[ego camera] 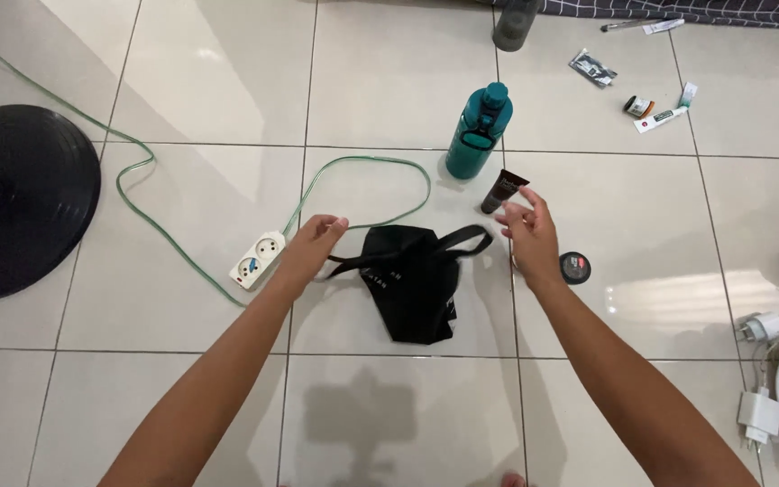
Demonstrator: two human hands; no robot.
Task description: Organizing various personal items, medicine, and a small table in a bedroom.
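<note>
Both hands over white tile floor (191, 90). Left hand (310, 245) hovers at black bag (412, 284) strap end, fingers loosely curled, holding nothing. Right hand (534, 239) open, fingers spread, just beside dark tube (503, 190), empty. Bag lies flat between hands. Teal bottle (478, 131) beyond it, round tin (575, 268) right of the right hand, power strip (258, 259) left.

A white power strip (257, 259) with green cord (137, 171), black round base (20, 198), white chargers (759, 415).
</note>
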